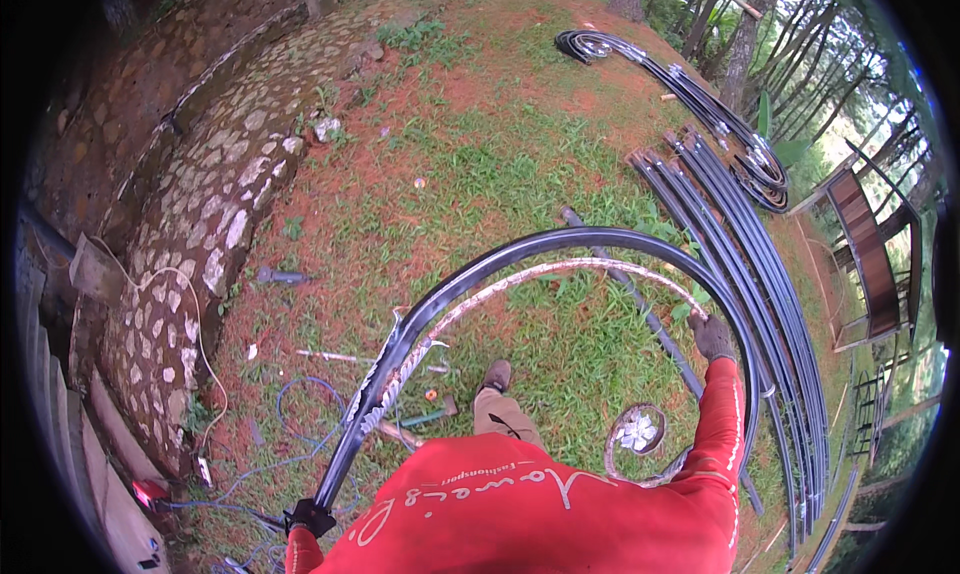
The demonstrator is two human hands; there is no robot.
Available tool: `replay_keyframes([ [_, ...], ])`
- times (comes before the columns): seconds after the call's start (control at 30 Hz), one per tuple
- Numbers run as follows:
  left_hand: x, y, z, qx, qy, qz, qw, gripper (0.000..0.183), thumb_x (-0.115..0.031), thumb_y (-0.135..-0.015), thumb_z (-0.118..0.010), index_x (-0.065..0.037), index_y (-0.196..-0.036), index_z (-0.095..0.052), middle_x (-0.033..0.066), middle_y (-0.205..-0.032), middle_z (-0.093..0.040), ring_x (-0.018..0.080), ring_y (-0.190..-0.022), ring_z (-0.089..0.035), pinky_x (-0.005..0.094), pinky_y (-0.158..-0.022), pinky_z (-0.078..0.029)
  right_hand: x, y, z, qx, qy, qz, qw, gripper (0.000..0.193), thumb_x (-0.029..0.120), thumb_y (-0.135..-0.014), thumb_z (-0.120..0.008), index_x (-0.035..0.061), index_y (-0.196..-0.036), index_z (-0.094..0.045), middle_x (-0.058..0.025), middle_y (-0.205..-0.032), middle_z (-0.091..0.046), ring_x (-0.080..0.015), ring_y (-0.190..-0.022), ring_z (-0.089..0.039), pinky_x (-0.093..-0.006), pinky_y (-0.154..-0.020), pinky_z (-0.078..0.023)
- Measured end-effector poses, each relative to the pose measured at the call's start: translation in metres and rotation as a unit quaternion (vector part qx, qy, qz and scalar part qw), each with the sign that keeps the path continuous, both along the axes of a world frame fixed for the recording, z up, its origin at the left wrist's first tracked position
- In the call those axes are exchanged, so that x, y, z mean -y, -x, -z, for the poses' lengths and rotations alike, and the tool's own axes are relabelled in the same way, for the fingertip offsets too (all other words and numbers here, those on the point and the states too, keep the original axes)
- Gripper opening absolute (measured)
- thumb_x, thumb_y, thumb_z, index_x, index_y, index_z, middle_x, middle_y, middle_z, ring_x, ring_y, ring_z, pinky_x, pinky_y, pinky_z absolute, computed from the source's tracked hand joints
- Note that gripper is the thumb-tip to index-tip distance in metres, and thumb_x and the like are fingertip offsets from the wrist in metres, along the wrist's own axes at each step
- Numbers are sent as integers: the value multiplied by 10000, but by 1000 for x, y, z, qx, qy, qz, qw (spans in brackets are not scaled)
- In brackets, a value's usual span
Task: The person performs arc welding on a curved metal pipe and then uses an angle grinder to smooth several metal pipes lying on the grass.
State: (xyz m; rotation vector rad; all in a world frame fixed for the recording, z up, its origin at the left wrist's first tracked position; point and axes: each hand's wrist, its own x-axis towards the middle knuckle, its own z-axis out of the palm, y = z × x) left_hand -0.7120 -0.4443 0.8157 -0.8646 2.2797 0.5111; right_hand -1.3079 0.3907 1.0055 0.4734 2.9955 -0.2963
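A long black pipe (pixel 570 236) bends in a wide arch in front of me. My left hand (pixel 310 517), in a black glove, is closed round its lower left end. Inside the arch runs a thinner pale, pinkish-white hose-like length (pixel 530 272) with a mottled surface. My right hand (pixel 712 337), in a grey glove, grips this pale length at its right side, close to the black pipe. Torn whitish wrapping (pixel 385 384) hangs where the pale length meets the black pipe on the left. My body hides the lower parts.
Bundled black pipes (pixel 740 244) lie along the right, with more coiled pipes (pixel 690 84) beyond. A straight dark pipe (pixel 655 324) crosses the grass under the arch. Near my foot are a round container (pixel 655 414) with white scraps and a hammer-like tool (pixel 435 412). Blue cord (pixel 282 404) and a stone-paved strip (pixel 220 194) are left.
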Motion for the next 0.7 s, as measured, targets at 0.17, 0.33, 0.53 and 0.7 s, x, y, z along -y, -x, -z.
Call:
replay_keyframes([
  [0.17,33,103,17,-144,83,176,970,282,-386,-963,-540,-161,-897,-697,-3,-709,-632,176,-679,-612,367,-632,-519,12,166,-1,18,44,11,999,778,682,-992,-503,-57,-1153,-687,-381,-1177,-682,-525,-1174,-649,-565,-1020,-497],
  [0.33,63,276,-12,26,-13,28,999,271,-368,-925,-655,-185,-1116,-597,64,-880,-639,219,-872,-671,374,-796,-519,46,297,-17,6,13,3,1000,830,699,-1013,-451,-86,-1130,-695,-379,-1132,-694,-531,-1137,-658,-561,-1008,-492],
  [0.53,112,437,-18,191,-53,-39,979,721,-470,-910,-796,-180,-1515,-535,187,-1267,-711,229,-1170,-697,347,-1020,-517,82,434,16,31,28,10,999,795,662,-1013,-488,-91,-1203,-663,-389,-1169,-682,-532,-1155,-655,-571,-1020,-495],
  [0.7,167,568,-8,117,-46,-20,992,481,-411,-887,-805,-152,-1242,-611,108,-1019,-689,209,-964,-678,420,-849,-512,139,533,-6,23,13,42,999,798,666,-1003,-496,-91,-1198,-655,-391,-1154,-682,-533,-1151,-654,-575,-1004,-499],
])
